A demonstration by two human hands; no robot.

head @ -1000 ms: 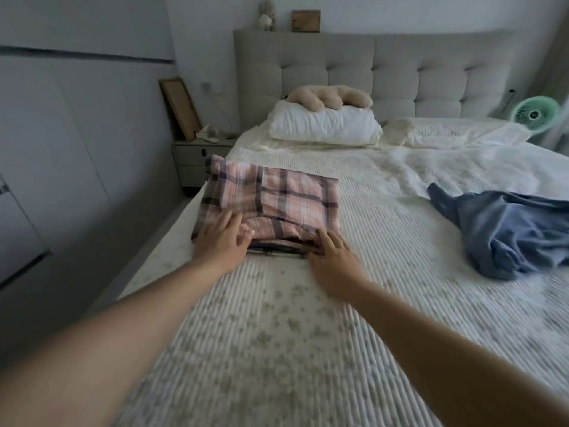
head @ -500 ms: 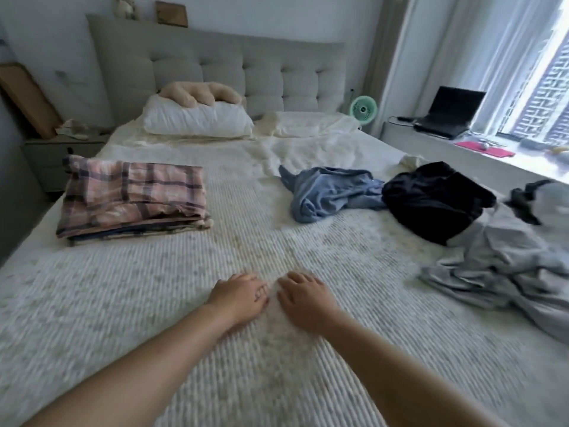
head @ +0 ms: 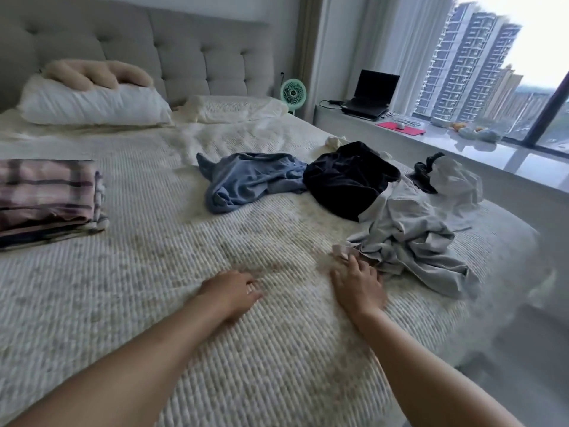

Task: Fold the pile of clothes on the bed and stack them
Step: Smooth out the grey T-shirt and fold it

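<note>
A white pillow topped by a beige plush cushion leans against the tufted grey headboard, a green fan beside it, a black laptop on the windowsill.

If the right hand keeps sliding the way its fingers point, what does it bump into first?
Most likely the crumpled light grey garment. The right hand points up the bed toward its near edge, and the fingertips look almost on it already, though blur hides whether they touch.

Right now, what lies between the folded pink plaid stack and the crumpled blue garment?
Head view: only bare cream ribbed bedspread between the folded pink plaid stack and the crumpled blue garment; no clothes there.
</note>
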